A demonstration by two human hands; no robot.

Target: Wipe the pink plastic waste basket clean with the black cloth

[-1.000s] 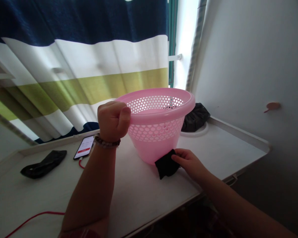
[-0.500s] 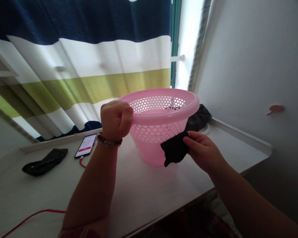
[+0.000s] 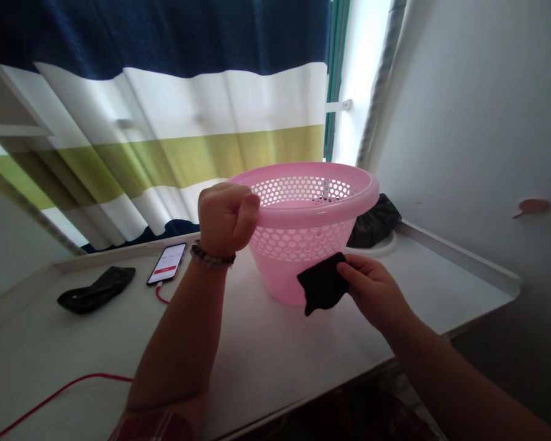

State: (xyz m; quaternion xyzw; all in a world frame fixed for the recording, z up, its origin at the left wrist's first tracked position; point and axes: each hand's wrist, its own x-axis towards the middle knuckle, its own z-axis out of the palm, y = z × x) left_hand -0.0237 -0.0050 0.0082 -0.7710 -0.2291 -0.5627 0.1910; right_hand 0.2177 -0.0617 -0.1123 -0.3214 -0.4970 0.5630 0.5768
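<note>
A pink plastic basket [image 3: 284, 282] with a band of holes stands on the white desk [image 3: 257, 367], its bottom out of sight. My left hand [image 3: 227, 217] is closed around the left part of its rim, with a bead bracelet at the wrist. Low in front of the basket, my right hand [image 3: 371, 285] pinches a small piece of black cloth [image 3: 322, 283] between thumb and fingers. The cloth hangs to the left of the fingertips and covers part of the basket's lower wall; whether the two touch, I cannot tell.
A phone [image 3: 166, 264] with a lit screen and a red cable [image 3: 73, 383] lies left of my forearm. Farther left is a folded black item [image 3: 96, 291]. Behind the basket sits a black plastic bag [image 3: 376, 220]. A striped curtain [image 3: 188, 147] hangs behind the desk.
The view has turned slightly left, so most things sit farther right. My right hand has lowered slightly with the black cloth. My left hand keeps its hold on the rim.
</note>
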